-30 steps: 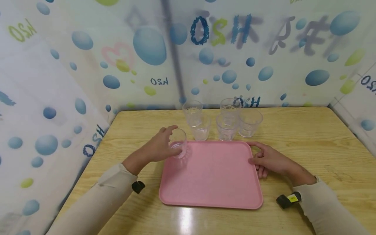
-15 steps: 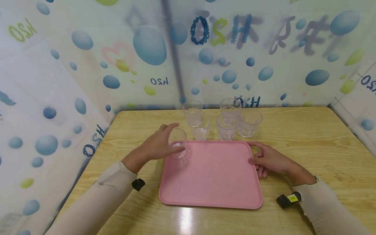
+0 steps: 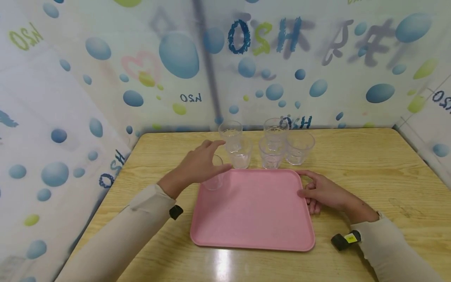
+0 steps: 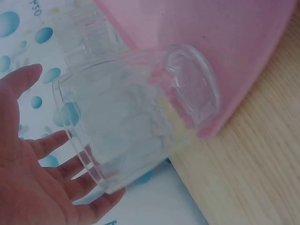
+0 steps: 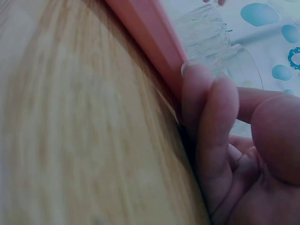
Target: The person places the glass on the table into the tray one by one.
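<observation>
A clear drinking glass stands upright at the far left corner of the pink tray. Just above and beside it is my left hand, its thumb and fingers spread apart. In the left wrist view the spread fingers of the left hand lie near the rim of the glass, not closed round it. At the tray's right edge, near the far corner, my right hand holds the rim with thumb and curled fingers. The right wrist view has these curled fingers against the tray's edge.
Several more clear glasses stand behind the tray: two at the left, including a front glass, and a group at the right with a wide one. The wooden table meets a patterned wall covering at the back.
My left hand has loosened from the glass and moved up and to the right, toward the glasses behind. The glass stays on the tray. My right hand has not moved.
</observation>
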Demonstrator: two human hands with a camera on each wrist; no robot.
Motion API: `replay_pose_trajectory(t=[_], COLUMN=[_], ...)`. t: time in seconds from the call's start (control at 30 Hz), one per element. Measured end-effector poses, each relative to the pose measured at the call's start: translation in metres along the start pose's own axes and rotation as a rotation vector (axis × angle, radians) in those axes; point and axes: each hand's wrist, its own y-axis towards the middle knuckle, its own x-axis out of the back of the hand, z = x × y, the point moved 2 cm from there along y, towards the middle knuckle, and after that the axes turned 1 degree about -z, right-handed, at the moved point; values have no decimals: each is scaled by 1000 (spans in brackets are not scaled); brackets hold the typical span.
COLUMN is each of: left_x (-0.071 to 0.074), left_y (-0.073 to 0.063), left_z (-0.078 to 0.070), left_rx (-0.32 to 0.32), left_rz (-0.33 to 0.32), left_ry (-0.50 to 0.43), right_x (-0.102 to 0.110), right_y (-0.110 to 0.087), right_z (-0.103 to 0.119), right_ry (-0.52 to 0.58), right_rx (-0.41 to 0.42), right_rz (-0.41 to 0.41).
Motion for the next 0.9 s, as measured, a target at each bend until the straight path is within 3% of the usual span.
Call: replay_pose_trajectory(t=[0.47, 0.9], left_x=[-6, -12], left_y=[34, 53], left_z=[-25, -40], left_rx=[36, 10], left_rz=[53, 62], left_ry=[55, 108], right_x=[2, 0], right_y=[0, 0], right_z=[-2, -1], right_ry=[-13, -18], right_rx=[-8, -2], right_rz=[-10, -9])
